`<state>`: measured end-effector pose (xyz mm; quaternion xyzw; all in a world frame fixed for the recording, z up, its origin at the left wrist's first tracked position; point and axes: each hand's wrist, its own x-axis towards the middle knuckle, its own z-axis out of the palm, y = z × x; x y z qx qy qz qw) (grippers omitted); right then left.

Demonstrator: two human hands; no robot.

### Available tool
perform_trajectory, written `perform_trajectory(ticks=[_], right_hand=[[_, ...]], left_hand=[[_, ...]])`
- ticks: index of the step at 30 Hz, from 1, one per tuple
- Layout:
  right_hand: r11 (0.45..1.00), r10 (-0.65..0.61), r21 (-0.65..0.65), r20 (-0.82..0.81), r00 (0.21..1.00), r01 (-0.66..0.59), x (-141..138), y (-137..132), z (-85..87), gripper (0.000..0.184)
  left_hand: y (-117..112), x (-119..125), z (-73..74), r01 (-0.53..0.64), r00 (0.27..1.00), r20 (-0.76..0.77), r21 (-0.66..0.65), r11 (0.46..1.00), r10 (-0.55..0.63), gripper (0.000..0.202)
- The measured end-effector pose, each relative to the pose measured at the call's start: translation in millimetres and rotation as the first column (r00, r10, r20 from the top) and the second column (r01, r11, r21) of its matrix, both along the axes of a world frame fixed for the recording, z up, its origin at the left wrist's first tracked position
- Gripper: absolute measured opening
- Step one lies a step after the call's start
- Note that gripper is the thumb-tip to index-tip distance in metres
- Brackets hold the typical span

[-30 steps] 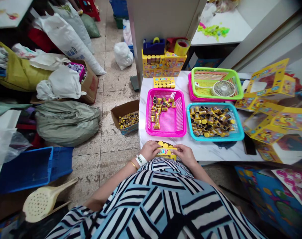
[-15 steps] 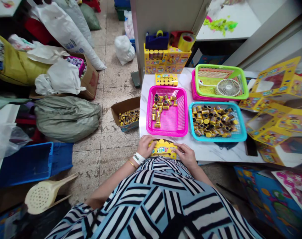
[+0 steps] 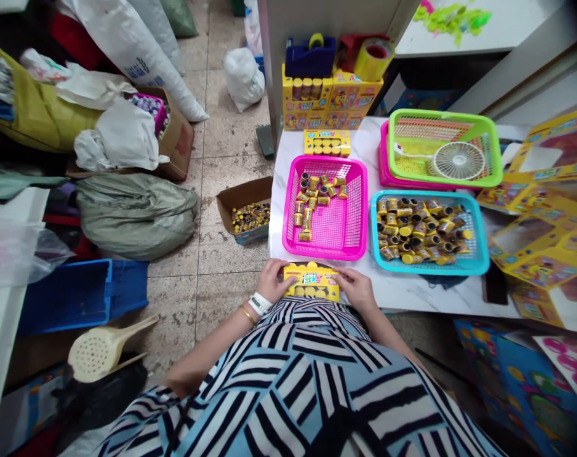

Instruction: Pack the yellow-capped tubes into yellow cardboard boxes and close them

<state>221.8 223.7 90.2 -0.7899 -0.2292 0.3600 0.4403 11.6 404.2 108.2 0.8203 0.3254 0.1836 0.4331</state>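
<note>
The left hand point(image 3: 275, 280) and right hand point(image 3: 357, 289) hold a yellow printed cardboard box point(image 3: 311, 282) from either end, fingers point(image 3: 346, 278) clenched on its sides, at the near edge of the white marble desk point(image 3: 402, 292). Round yellow tops show through its window. On the desk, a pink plastic basket point(image 3: 324, 252) holds scattered yellow-and-black cylinders point(image 3: 311, 202), and a turquoise plastic basket point(image 3: 431, 270) holds a denser heap of similar cylinders point(image 3: 414, 231). On the floor, an open brown cardboard box point(image 3: 243, 200) holds more.
</note>
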Motion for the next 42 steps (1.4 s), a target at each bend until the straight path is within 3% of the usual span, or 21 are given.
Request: perform_trajectory(ticks=[4, 10, 14, 18, 22, 25, 28, 33, 39, 42], right_hand=[[0.997, -0.080, 0.006, -0.131, 0.988, 0.082, -5, -5, 1.9, 0.044], [0.986, -0.165, -0.003, -0.148, 0.975, 0.167, -11, -2, 8.8, 0.042], [0.990, -0.138, -0.006, -0.114, 0.984, 0.138, -12, -3, 5.8, 0.040], [0.997, -0.080, -0.007, 0.058, 0.995, 0.081, -12, -6, 4.7, 0.035], [0.995, 0.092, -0.007, 0.326, 0.941, -0.095, -10, -3, 12.3, 0.029], [0.963, 0.249, -0.040, 0.517, 0.819, -0.268, -7, 6, 18.2, 0.030], [0.930, 0.341, -0.109, 0.612, 0.713, -0.351, -7, 17, 20.5, 0.034], [0.867, 0.488, -0.242, 0.592, 0.642, -0.436, -9, 34, 21.8, 0.042], [0.824, 0.565, -0.324, 0.518, 0.642, -0.465, -1, 43, 25.7, 0.035], [0.777, 0.628, -0.377, 0.502, 0.594, -0.504, 1, 45, 31.2, 0.036]], left_hand=[[-4, -5, 0.2, 0.023, 1.000, 0.012, -0.064, 0.998, -0.022, 0.035], [-7, 3, -6.2, -0.125, 0.992, -0.045, -0.153, 0.980, 0.119, 0.037], [-9, 8, -9.9, -0.042, 0.999, -0.006, -0.036, 0.998, 0.042, 0.024], [-12, 14, -16.8, -0.026, 1.000, 0.012, 0.090, 0.996, 0.025, 0.017], [-11, 17, -19.5, -0.028, 1.000, 0.007, 0.069, 0.997, 0.028, 0.017], [-8, 16, -15.6, 0.018, 1.000, 0.016, 0.038, 0.999, -0.019, 0.021], [-7, 12, -10.8, 0.054, 0.998, 0.039, 0.029, 0.998, -0.055, 0.029], [-10, 8, -6.7, 0.107, 0.991, 0.077, -0.004, 0.994, -0.106, 0.038], [-12, 6, -10.4, 0.106, 0.990, 0.098, -0.010, 0.994, -0.105, 0.039], [-12, 6, -12.8, 0.105, 0.991, 0.082, -0.007, 0.994, -0.104, 0.037]])
